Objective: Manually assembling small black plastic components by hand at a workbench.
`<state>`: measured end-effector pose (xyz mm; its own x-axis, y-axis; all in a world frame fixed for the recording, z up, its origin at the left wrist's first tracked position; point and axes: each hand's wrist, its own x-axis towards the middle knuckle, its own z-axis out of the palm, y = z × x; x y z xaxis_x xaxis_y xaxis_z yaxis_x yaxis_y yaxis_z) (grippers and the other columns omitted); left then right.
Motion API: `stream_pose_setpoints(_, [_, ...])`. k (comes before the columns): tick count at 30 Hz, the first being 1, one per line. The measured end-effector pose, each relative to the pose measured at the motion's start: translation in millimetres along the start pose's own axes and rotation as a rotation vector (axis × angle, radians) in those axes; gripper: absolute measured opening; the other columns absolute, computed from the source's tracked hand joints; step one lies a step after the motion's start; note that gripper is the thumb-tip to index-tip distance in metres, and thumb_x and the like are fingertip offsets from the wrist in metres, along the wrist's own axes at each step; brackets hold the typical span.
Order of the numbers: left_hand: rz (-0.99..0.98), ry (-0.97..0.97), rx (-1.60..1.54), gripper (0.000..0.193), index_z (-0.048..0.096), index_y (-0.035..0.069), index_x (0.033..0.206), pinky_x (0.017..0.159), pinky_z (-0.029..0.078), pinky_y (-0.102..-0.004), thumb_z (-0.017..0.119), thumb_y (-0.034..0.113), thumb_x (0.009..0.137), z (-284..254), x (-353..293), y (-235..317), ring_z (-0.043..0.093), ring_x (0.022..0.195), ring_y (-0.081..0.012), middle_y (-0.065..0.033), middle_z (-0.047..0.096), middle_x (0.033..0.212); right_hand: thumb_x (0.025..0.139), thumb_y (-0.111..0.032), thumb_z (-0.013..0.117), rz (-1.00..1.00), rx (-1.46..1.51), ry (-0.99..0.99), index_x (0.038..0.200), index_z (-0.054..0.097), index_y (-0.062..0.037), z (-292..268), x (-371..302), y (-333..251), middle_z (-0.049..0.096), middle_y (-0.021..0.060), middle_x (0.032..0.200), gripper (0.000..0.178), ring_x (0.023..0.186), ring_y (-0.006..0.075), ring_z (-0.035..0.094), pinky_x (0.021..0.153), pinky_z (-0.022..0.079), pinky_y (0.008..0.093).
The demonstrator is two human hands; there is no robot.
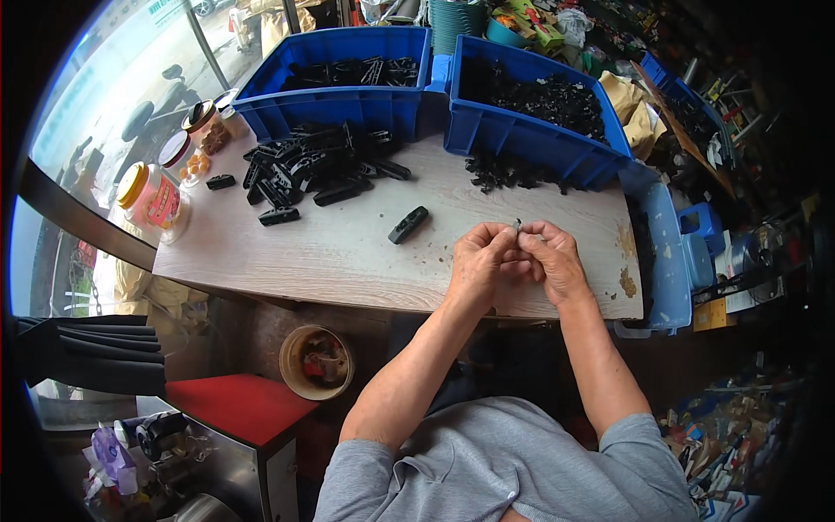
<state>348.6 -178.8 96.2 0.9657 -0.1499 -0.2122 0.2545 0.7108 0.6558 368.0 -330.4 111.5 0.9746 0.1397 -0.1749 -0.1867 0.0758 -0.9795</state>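
My left hand [481, 259] and my right hand [554, 259] meet over the near right part of the table, fingertips pinched together. Between them is a small dark piece [518, 224], mostly covered by the fingers, so its exact kind does not show. To the left of my hands a single long black plastic part [409, 224] lies by itself. Farther left is a heap of similar black plastic parts [304, 165]. Beyond my hands, small black pieces [513, 171] are spread along the foot of the right blue bin [539, 143].
A left blue bin [335, 109] holds more long black parts. Lidded plastic jars [161, 209] stand by the window at the table's left edge. A light blue tub [665, 261] is beyond the right edge. A round bucket [317, 362] and a red-topped cabinet [239, 404] sit below.
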Motion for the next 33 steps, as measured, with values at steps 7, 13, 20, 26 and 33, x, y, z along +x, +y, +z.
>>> stream_pose_setpoints(7, [0.038, 0.003, 0.053, 0.019, 0.059, -0.001, 0.103, 0.064, 0.058, -0.0245, 0.064, 0.016, 0.096, 1.1, -2.1, -0.7, 0.067, 0.074, -0.0141, -0.0075, 0.065, 0.086, 0.089, -0.016, 0.071, -0.049, 0.061, -0.055, 0.105, 0.066, -0.0029, -0.9, -4.3, -4.2, 0.059, -0.0023, 0.064, 0.022, 0.046, 0.0034, 0.045, 0.044, 0.04, 0.0201])
stream_pose_setpoints(13, [0.478, 0.163, 0.651, 0.023, 0.06, -0.007, 0.103, 0.053, 0.05, -0.0298, 0.066, 0.012, 0.091, -14.6, -9.8, -10.2, 0.063, 0.061, -0.0168, -0.0136, 0.066, 0.072, 0.088, -0.02, 0.073, -0.052, -0.057, -0.082, 0.099, 0.064, -0.0054, -0.7, -4.3, -0.2, 0.053, -0.0024, 0.056, 0.021, 0.043, 0.0069, 0.045, 0.045, 0.041, 0.0216])
stream_pose_setpoints(20, [0.745, 0.593, 1.726, 0.041, 0.06, -0.002, 0.116, 0.055, 0.052, -0.0421, 0.071, 0.026, 0.088, -68.6, -21.9, 56.9, 0.063, 0.051, -0.0309, -0.0106, 0.065, 0.062, 0.089, -0.021, 0.069, -0.038, 0.08, -0.075, 0.093, 0.061, -0.008, -0.1, -5.4, -1.4, 0.047, 0.0003, 0.051, 0.015, 0.043, 0.0134, 0.05, 0.046, 0.055, 0.0344])
stream_pose_setpoints(26, [0.772, 0.518, 1.779, 0.03, 0.067, 0.005, 0.107, 0.07, 0.052, -0.0426, 0.071, 0.028, 0.087, -58.0, -34.9, 54.5, 0.065, 0.079, -0.0335, -0.0118, 0.066, 0.082, 0.09, -0.021, 0.069, -0.046, 0.071, -0.052, 0.092, 0.062, -0.0088, 2.5, -3.7, 1.4, 0.048, 0.0004, 0.051, 0.015, 0.044, 0.0134, 0.052, 0.045, 0.055, 0.0344])
stream_pose_setpoints(33, [0.717, 0.442, 1.787, 0.027, 0.064, 0.006, 0.107, 0.077, 0.051, -0.0424, 0.071, 0.018, 0.083, -57.6, -43.9, 51.2, 0.06, 0.096, -0.0329, -0.0134, 0.063, 0.099, 0.09, -0.021, 0.069, -0.049, 0.104, -0.015, 0.094, 0.064, -0.0098, 4.0, -3.5, 3.5, 0.05, 0.0004, 0.052, 0.013, 0.045, 0.0132, 0.054, 0.047, 0.057, 0.034])
